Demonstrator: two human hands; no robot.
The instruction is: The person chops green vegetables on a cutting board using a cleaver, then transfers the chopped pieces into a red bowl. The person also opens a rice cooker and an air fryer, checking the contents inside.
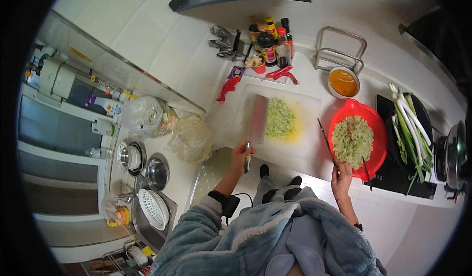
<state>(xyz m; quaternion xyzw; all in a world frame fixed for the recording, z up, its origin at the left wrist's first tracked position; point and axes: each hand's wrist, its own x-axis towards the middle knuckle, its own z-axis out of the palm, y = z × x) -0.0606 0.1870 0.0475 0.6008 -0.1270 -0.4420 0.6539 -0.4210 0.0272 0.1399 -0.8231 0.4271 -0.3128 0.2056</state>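
Note:
My left hand (pixel 242 156) grips the handle of a cleaver (pixel 259 119). Its broad blade, slightly blurred, is over the white cutting board (pixel 302 143), just left of a heap of finely chopped pale-green vegetable (pixel 280 118). Yellowish liquid shows on the board beside the heap. At the front left rim of a red plastic basin (pixel 379 143), my right hand (pixel 342 178) holds a dark chopstick (pixel 325 137) pointing away from me. The basin contains more chopped vegetable (pixel 352 139). A second dark stick (pixel 367 174) crosses the basin's front rim, apart from my fingers.
Behind the basin is a bowl of orange-brown liquid (pixel 344 82). Scallions (pixel 411 125) lie across a dark pan on the cooktop (pixel 420 191). Red chilies (pixel 282 74) and sauce bottles (pixel 267 45) line the back. Plastic bags (pixel 191 137) and a sink (pixel 140 217) are left.

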